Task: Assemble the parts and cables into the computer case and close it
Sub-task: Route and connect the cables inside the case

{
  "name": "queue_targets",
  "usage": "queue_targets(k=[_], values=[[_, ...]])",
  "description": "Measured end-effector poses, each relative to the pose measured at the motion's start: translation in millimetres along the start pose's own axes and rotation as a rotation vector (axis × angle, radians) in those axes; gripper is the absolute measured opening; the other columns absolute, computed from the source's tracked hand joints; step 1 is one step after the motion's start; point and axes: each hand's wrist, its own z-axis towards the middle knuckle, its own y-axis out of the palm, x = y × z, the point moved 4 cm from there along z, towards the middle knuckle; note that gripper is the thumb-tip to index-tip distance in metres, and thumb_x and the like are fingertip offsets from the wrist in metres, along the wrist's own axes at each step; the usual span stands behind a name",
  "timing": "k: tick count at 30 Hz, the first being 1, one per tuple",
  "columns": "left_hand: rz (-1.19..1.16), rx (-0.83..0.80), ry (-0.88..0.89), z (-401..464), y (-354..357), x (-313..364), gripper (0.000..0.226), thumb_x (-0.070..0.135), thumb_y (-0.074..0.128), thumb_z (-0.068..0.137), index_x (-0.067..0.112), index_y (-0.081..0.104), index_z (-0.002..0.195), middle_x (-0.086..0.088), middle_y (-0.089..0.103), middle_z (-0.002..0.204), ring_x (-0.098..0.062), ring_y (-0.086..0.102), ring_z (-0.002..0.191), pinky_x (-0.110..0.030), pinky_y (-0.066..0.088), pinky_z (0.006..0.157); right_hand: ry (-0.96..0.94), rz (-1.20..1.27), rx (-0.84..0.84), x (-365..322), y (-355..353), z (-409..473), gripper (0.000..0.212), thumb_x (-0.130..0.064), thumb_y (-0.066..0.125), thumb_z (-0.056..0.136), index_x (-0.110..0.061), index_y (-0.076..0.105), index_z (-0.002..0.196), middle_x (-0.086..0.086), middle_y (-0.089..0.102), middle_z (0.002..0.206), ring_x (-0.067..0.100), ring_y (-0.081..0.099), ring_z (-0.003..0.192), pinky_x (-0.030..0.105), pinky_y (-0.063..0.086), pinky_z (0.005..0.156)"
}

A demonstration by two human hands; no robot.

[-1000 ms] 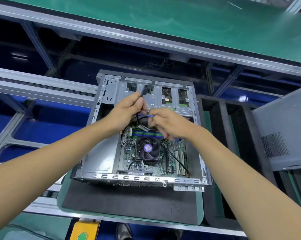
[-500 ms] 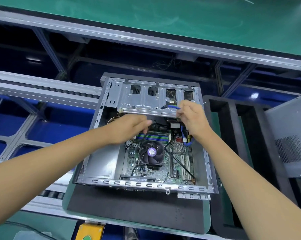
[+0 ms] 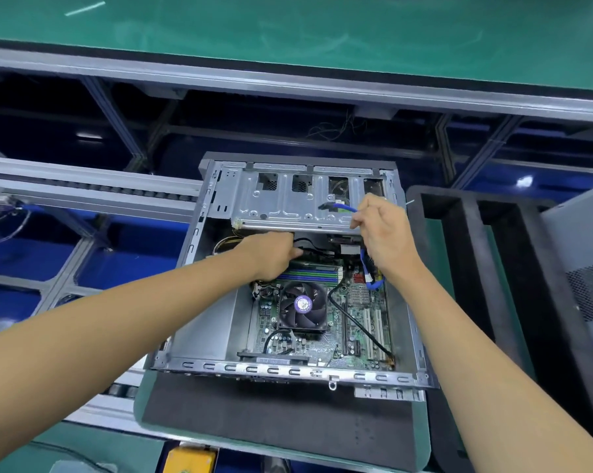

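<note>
The open grey computer case [image 3: 199, 302] lies flat on a dark foam pad. Inside are the motherboard [image 3: 356, 322] and the CPU fan [image 3: 302, 308]. A metal drive cage [image 3: 281, 203] spans the far end. My right hand [image 3: 380, 233] pinches a blue cable [image 3: 343, 208] and holds its black plug over the cage; the cable loops down to the board at the right. My left hand [image 3: 274, 254] reaches under the cage edge with its fingers curled around a black cable [image 3: 308, 242]. Its fingertips are hidden.
A grey side panel [image 3: 585, 254] leans at the right behind a black foam rack [image 3: 459, 254]. A roller conveyor rail [image 3: 83, 189] runs at the left. A green bench top [image 3: 288, 29] lies beyond. A yellow object [image 3: 189, 460] sits at the bottom edge.
My right hand has carried the blue cable's plug up and right, over the drive cage. My left hand has dropped from the cage top and pushed in under its front edge.
</note>
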Motion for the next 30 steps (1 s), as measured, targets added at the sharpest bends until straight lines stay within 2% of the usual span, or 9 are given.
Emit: queue_targets(k=[4,7,9,11,15,20,25,28,30], values=[[0.148,0.043,0.138,4.5,1.2,6.4,0.014,0.032,0.051,0.106,0.019,0.056,0.111,-0.001,0.069,0.105,-0.024,0.062,0.092,-0.032,0.037,0.068,-0.021,-0.006,0.024,3.5,-0.6,-0.2,0.036,-0.008,0.046,0.098,-0.018,0.05,0.064,-0.019,0.047,0.049,0.004,0.031,0.045,0.03,0.028,0.055],[0.248,0.075,0.105,7.6,1.8,11.2,0.014,0.022,0.054,0.104,0.021,0.061,0.116,-0.003,0.07,0.109,-0.026,0.065,0.096,-0.033,0.043,0.069,-0.057,-0.063,0.044,1.8,-0.4,-0.2,0.039,-0.01,0.047,0.097,-0.026,0.052,0.061,-0.016,0.048,0.053,0.005,0.038,0.049,0.033,0.032,0.056],[0.263,0.094,0.031,10.3,2.3,13.4,0.016,0.025,0.054,0.104,0.018,0.064,0.115,-0.007,0.07,0.108,-0.03,0.067,0.099,-0.035,0.046,0.072,-0.072,-0.109,0.054,-0.6,0.3,-0.3,0.043,-0.012,0.048,0.095,-0.033,0.054,0.059,-0.002,0.047,0.057,0.026,0.041,0.056,0.042,0.037,0.056],[0.235,0.089,-0.021,14.1,3.4,16.1,0.017,0.027,0.056,0.104,0.018,0.067,0.112,-0.007,0.071,0.109,-0.03,0.066,0.102,-0.033,0.044,0.073,-0.084,-0.112,0.059,-3.1,0.1,-1.3,0.04,-0.017,0.047,0.092,-0.036,0.054,0.058,-0.004,0.044,0.056,0.027,0.037,0.057,0.043,0.036,0.055],[0.17,0.017,-0.106,19.6,7.3,17.2,0.016,0.019,0.057,0.102,0.02,0.069,0.114,-0.001,0.071,0.117,-0.026,0.064,0.112,-0.031,0.045,0.084,-0.092,-0.086,0.063,-8.5,-0.4,-4.6,0.027,-0.035,0.042,0.082,-0.029,0.054,0.059,-0.006,0.045,0.054,0.014,0.035,0.055,0.034,0.028,0.054],[0.328,0.019,-0.134,22.8,7.4,20.6,0.032,0.003,0.055,0.097,0.015,0.058,0.127,-0.01,0.06,0.132,-0.036,0.058,0.12,-0.045,0.05,0.085,-0.098,-0.075,0.051,-7.5,-0.5,-5.7,0.028,-0.03,0.042,0.087,-0.02,0.055,0.064,-0.021,0.049,0.051,0.01,0.031,0.051,0.028,0.026,0.049],[0.365,0.032,-0.131,31.7,10.0,20.8,0.058,0.008,0.053,0.1,0.02,0.035,0.154,-0.013,0.033,0.161,-0.04,0.037,0.144,-0.053,0.041,0.111,-0.117,-0.072,0.05,-7.0,-0.8,-5.8,0.028,-0.019,0.043,0.091,-0.006,0.055,0.069,-0.024,0.051,0.052,-0.001,0.044,0.051,0.017,0.028,0.049],[0.157,0.029,-0.104,34.4,10.2,18.0,0.052,0.025,0.046,0.104,0.032,0.031,0.153,-0.011,0.035,0.16,-0.038,0.041,0.14,-0.048,0.043,0.108,-0.128,-0.073,0.036,-7.3,-0.9,-6.9,0.03,-0.019,0.042,0.092,-0.001,0.054,0.072,-0.025,0.05,0.051,-0.001,0.042,0.049,0.015,0.028,0.048],[-0.071,0.032,-0.144,33.7,9.5,15.0,0.045,0.043,0.041,0.103,0.029,0.046,0.145,-0.005,0.051,0.147,-0.028,0.052,0.128,-0.033,0.041,0.099,-0.14,-0.065,0.031,-7.1,-1.3,-7.7,0.031,-0.019,0.041,0.093,0.0,0.054,0.073,-0.024,0.049,0.049,0.0,0.042,0.047,0.015,0.026,0.047]])
